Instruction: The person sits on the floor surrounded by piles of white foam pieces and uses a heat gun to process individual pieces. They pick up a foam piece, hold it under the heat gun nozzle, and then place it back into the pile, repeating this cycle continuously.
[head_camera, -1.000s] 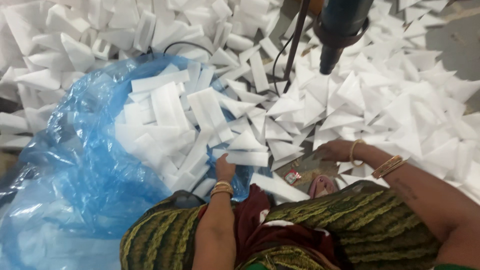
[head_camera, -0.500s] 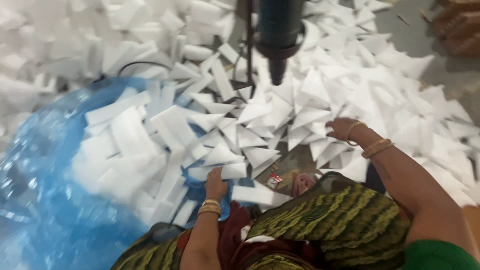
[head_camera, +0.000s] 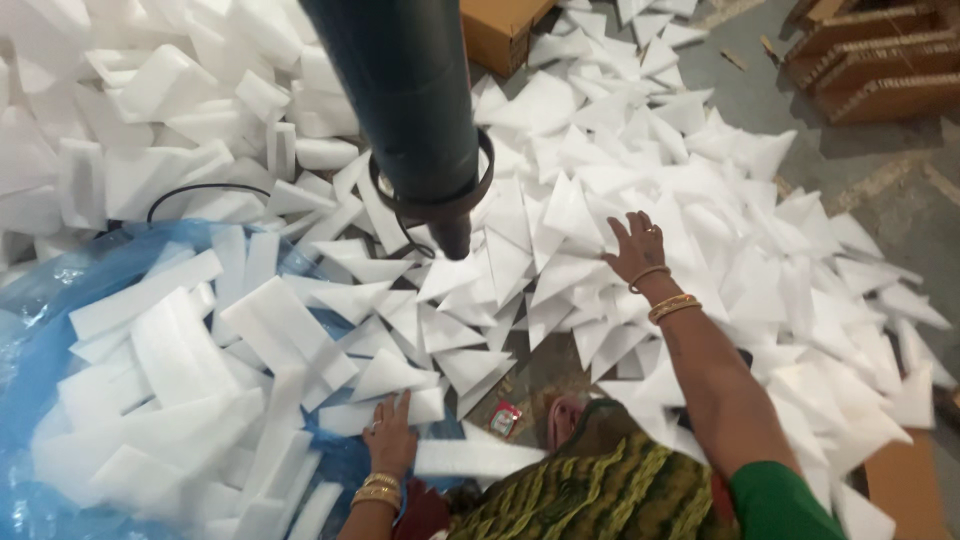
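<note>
White foam pieces uncountable; one blue bag. Left hand, right hand: grip open, flat on foam, holding nothing.

White foam triangles: flat, overlapping, lying scattered across the floor at centre and right. White foam strips: lying piled at near left.

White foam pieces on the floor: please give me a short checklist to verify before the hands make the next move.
1. Right hand is on the triangular foam pieces: ok, fingers spread flat, nothing gripped.
2. Left hand rests at the blue plastic bag edge: ok.
3. Bag mouth open: ok, rectangular foam strips lie inside.
4. Black hanging tube clear of both hands: ok.
5. Black cable free of the foam: not ok, partly buried.
</note>
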